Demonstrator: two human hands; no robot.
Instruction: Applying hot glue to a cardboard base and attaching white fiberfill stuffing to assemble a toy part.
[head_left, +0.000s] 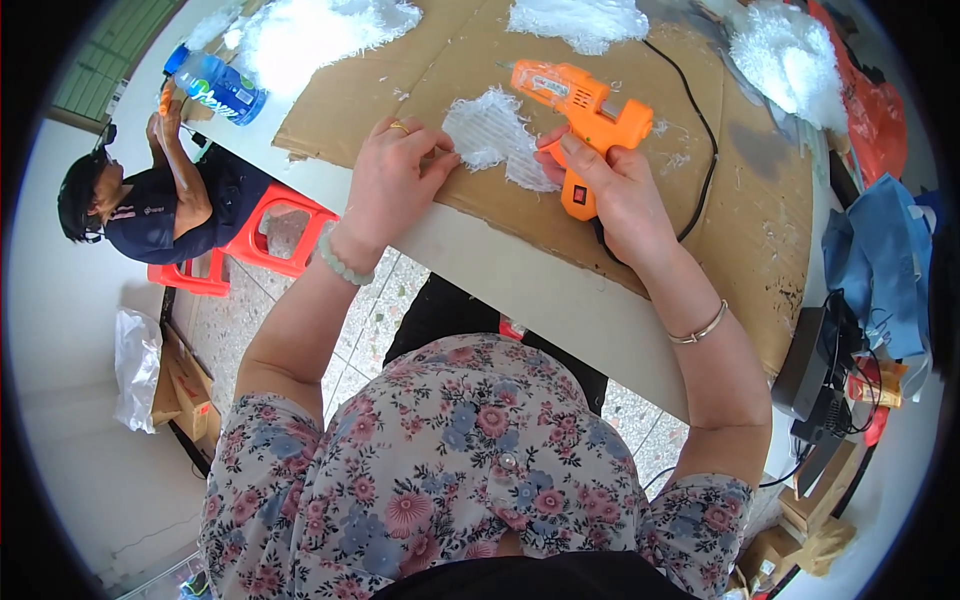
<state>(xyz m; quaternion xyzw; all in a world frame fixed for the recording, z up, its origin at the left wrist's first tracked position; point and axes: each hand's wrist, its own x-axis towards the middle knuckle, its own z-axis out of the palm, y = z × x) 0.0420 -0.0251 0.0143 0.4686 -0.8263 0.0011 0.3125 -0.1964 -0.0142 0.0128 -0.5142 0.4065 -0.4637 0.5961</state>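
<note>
- Well, the right hand [630,195] is gripping the glue gun [598,125]; a slip could be swinging its nozzle [507,66] into fingers.
- The left hand [393,165] is curling at the edge of the white piece [492,128]; whether it's pinching, I can't tell.
- That piece is lying on cardboard [745,215] between both hands; hard tugging would be risking a tear.
- The cord [714,150] is looping beside the right hand, inviting a snag.

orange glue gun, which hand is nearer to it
Right. The right hand holds the orange glue gun; the left hand is off to its left, across the white fluffy piece.
</note>
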